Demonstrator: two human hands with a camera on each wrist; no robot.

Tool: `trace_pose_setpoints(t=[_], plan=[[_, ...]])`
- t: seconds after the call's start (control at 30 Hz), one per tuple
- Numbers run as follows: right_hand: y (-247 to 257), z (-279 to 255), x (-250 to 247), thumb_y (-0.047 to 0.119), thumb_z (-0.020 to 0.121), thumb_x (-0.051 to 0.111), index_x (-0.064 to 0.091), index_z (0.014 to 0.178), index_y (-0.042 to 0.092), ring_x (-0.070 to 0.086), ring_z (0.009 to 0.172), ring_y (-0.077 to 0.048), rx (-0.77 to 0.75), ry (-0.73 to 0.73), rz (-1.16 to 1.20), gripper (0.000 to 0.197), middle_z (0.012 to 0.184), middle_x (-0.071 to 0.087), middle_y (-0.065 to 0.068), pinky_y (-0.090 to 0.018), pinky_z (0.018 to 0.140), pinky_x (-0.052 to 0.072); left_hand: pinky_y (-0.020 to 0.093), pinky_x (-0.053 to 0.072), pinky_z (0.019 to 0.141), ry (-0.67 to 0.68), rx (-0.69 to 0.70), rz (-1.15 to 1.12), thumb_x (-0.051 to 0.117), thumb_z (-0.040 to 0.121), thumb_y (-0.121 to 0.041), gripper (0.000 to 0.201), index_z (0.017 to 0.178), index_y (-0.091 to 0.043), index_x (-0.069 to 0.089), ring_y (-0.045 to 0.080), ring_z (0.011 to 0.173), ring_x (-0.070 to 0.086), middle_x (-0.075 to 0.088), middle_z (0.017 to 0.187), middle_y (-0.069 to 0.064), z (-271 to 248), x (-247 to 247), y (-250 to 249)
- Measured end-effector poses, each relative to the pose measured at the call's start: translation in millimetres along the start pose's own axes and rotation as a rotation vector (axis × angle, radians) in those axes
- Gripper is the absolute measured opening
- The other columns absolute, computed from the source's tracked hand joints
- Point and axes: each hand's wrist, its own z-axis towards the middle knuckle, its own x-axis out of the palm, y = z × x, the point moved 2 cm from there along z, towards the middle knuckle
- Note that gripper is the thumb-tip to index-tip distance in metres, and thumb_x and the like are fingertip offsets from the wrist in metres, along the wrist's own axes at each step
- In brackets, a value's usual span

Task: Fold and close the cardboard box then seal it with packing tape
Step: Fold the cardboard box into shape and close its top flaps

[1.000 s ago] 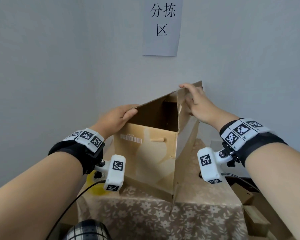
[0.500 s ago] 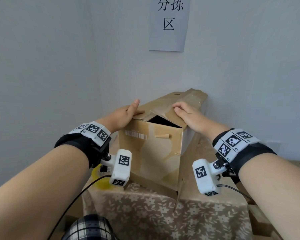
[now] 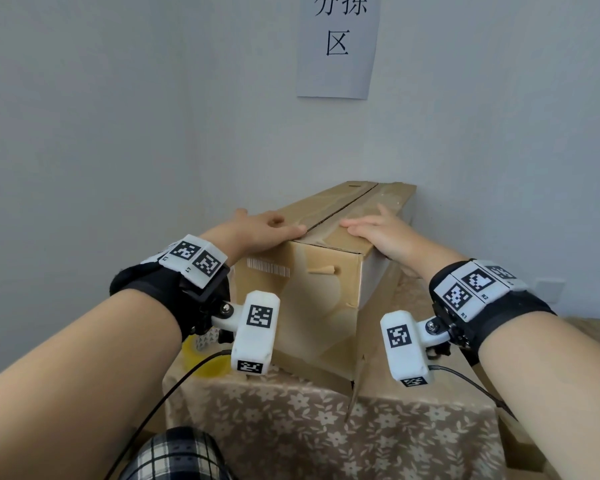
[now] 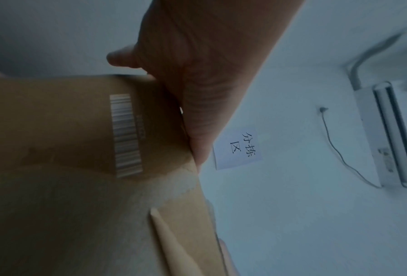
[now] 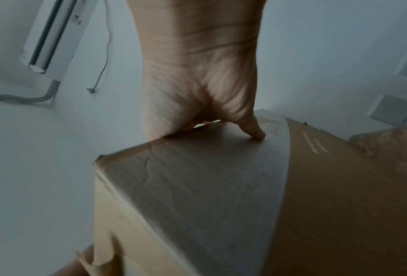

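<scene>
Cardboard box: stands on the flower-patterned tablecloth, in the corner by the wall; both top flaps lie flat, seam closed.
Left hand: flat, fingers straight, pressing the left flap.
Right hand: flat on the right flap, thumb spread.
Handling: looks light and stiff but creased and worn; best held by pressing near the seam, since the flaps may spring up.
Tape roll: yellow, beside the box, untouched.
Change: half a second ago a gap showed between the flaps; now shut.
</scene>
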Motion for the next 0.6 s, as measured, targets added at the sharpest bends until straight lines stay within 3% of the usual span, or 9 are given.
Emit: trace_pose_setpoints(t=[0.07,0.17,0.23,0.3,0.37,0.4,0.47,0.53,0.6], plan=[[-8,-1,4,0.046,0.080,0.066,0.050,0.130,0.044,0.024,0.140,-0.028,0.107,-0.015,0.205,0.052,0.158,0.011,0.001,-0.053,0.111,0.027,0.046,0.032,0.106,-0.025,-0.040,-0.102,0.057,0.072,-0.073,0.082,0.143,-0.043,0.029,0.035,0.139,0.023,0.006,0.153,0.005,-2,2,0],[-14,-1,10,0.046,0.078,0.068,0.031,0.140,0.040,0.046,0.112,-0.023,0.213,-0.009,0.417,0.072,0.131,0.042,0.000,-0.049,0.093,0.041,0.041,0.035,0.102,-0.121,-0.047,-0.270,0.065,0.071,-0.067,0.085,0.143,-0.040,0.030,0.033,0.135,0.029,0.005,0.151,0.003,-7,9,-2],[-13,-3,13,0.043,0.083,0.065,0.019,0.145,0.038,0.048,0.095,-0.018,0.251,-0.027,0.486,0.077,0.119,0.043,0.001,-0.041,0.076,0.041,0.039,0.035,0.102,-0.216,-0.070,-0.398,0.066,0.071,-0.066,0.090,0.145,-0.035,0.025,0.032,0.135,0.030,0.005,0.152,0.006,-12,13,1],[-15,-5,18,0.046,0.081,0.067,0.012,0.147,0.038,0.050,0.097,-0.018,0.271,-0.088,0.573,0.086,0.124,0.044,0.003,-0.040,0.078,0.038,0.041,0.032,0.105,-0.284,-0.124,-0.566,0.066,0.070,-0.067,0.102,0.148,-0.028,0.014,0.029,0.138,0.026,0.010,0.154,0.007,-15,17,9],[-21,-10,24,0.052,0.072,0.072,0.022,0.144,0.035,0.053,0.103,-0.018,0.314,-0.116,0.665,0.090,0.128,0.052,0.004,-0.042,0.089,0.039,0.044,0.031,0.105,-0.243,-0.171,-0.696,0.066,0.069,-0.068,0.107,0.148,-0.027,0.007,0.030,0.136,0.029,0.022,0.152,0.007,-16,23,16],[-23,-13,28,0.055,0.069,0.073,0.035,0.139,0.030,0.056,0.103,-0.019,0.354,-0.091,0.707,0.084,0.123,0.059,0.001,-0.044,0.097,0.039,0.045,0.034,0.102,-0.203,-0.189,-0.731,0.066,0.068,-0.067,0.107,0.147,-0.030,0.005,0.031,0.133,0.033,0.028,0.150,0.008,-17,27,17],[-21,-20,30,0.054,0.072,0.068,0.060,0.111,0.021,0.058,0.100,-0.024,0.414,-0.006,0.740,0.052,0.103,0.067,-0.005,-0.052,0.106,0.031,0.042,0.037,0.092,-0.163,-0.209,-0.774,0.069,0.067,-0.066,0.105,0.145,-0.036,0.005,0.031,0.124,0.039,0.035,0.144,0.007,-19,31,15],[-18,-23,27,0.050,0.076,0.064,0.063,0.088,0.021,0.057,0.095,-0.027,0.448,0.037,0.738,0.032,0.089,0.066,-0.006,-0.060,0.107,0.024,0.040,0.037,0.085,-0.165,-0.204,-0.800,0.072,0.064,-0.063,0.105,0.143,-0.037,0.008,0.027,0.112,0.042,0.040,0.137,0.006,-20,32,10],[-13,-25,22,0.046,0.078,0.063,0.061,0.082,0.020,0.057,0.091,-0.028,0.453,0.046,0.737,0.026,0.083,0.065,-0.006,-0.063,0.106,0.020,0.038,0.037,0.082,-0.185,-0.198,-0.813,0.073,0.066,-0.058,0.100,0.141,-0.035,0.012,0.024,0.105,0.042,0.043,0.130,0.004,-21,29,6]])
